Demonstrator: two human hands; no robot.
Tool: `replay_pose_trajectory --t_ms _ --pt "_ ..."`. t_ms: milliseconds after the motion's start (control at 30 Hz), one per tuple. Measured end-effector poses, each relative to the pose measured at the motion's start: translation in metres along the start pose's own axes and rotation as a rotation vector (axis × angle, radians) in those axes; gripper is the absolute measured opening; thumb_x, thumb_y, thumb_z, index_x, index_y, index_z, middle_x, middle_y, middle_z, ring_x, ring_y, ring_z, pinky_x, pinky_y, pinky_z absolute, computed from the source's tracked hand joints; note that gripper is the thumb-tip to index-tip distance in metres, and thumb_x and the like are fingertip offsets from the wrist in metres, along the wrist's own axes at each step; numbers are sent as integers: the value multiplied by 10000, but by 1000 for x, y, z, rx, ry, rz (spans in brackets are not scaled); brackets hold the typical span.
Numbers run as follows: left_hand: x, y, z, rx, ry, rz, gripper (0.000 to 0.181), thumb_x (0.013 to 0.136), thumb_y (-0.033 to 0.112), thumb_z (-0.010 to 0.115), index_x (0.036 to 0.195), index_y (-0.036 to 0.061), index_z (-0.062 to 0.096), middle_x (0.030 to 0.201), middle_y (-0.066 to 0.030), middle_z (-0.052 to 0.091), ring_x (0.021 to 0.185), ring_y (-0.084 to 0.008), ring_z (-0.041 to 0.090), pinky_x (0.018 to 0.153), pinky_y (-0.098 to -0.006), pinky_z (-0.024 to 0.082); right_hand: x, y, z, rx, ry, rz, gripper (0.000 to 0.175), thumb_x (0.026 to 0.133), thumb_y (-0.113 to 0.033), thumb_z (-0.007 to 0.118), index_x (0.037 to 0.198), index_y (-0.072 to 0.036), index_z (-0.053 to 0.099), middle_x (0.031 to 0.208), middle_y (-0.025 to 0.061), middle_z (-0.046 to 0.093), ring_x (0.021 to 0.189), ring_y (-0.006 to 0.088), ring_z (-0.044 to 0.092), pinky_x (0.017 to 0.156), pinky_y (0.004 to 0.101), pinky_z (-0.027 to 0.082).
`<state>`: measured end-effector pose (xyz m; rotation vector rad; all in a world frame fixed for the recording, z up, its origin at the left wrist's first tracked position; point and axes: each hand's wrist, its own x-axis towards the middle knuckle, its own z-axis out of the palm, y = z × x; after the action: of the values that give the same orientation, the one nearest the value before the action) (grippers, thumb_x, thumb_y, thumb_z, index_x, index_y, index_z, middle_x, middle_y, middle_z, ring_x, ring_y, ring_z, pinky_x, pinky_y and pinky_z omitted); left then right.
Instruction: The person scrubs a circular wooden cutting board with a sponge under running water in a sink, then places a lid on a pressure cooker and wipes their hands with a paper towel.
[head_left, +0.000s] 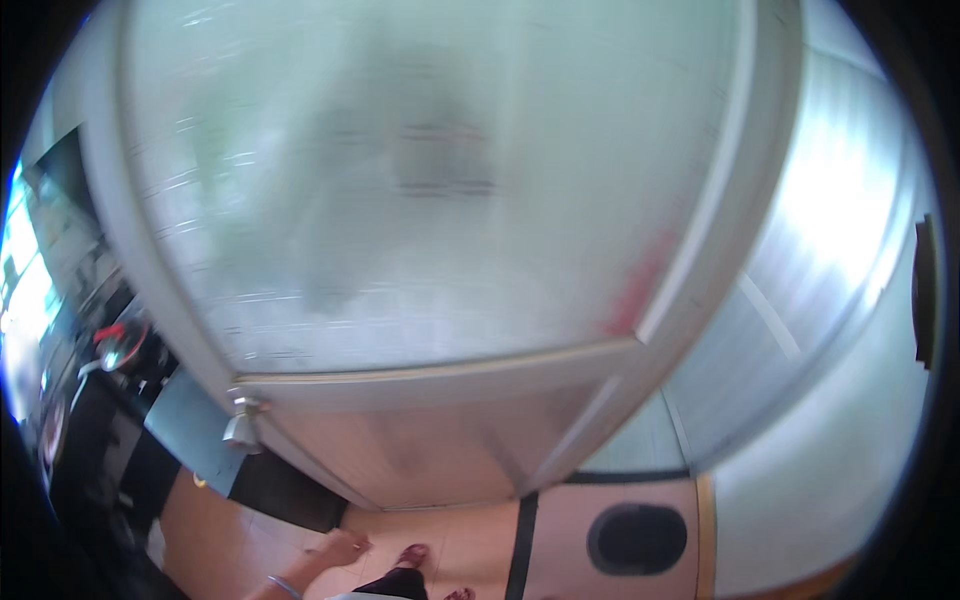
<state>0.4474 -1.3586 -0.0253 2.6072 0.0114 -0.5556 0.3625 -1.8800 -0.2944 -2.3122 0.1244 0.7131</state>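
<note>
In the lower left of the head view is my left hand (341, 547), low over the tiled floor, with a bracelet on its wrist. Its fingers look loosely curled, but blur hides whether they hold anything. A white-framed door (247, 382) with a large frosted glass pane (420, 225) fills the middle of the view. Its metal door knob (244, 431) sits on the left edge, above and to the left of my hand, not touched by it. My right hand is out of view.
A dark oval mat (637, 538) lies on the floor at the lower right, past a dark threshold strip (523, 544). At the left stand a grey-topped cabinet (191, 427) and a cluttered counter with a red-handled pan or lid (120, 346). My feet (412, 556) show at the bottom.
</note>
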Motion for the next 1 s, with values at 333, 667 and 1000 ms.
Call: replay_pose_trajectory --t_ms 333,667,1000 --pt "-80 -106 -217 -618 1004 -96 119 853 84 496 882 -28 522 701 -88 599 604 -138 603 552 -265 515 43 -179 -48 27 -51 -8 151 739 -183 562 798 -58 622 649 82 590 569 189 566 478 320 458" --pt "15 -133 -419 -1371 1124 372 553 874 377 491 1246 41 257 1109 -147 463 955 -216 520 772 -335 451 42 -255 -27 110 149 -154 152 757 -196 543 759 -60 610 633 72 574 557 193 551 462 315 442" --pt "72 -189 -464 -1744 684 440 193 806 117 593 965 30 525 849 -54 555 779 -167 552 713 -323 474 -6 -317 9 59 163 -20 150 759 -181 545 753 -47 612 636 68 579 547 189 546 476 310 445"
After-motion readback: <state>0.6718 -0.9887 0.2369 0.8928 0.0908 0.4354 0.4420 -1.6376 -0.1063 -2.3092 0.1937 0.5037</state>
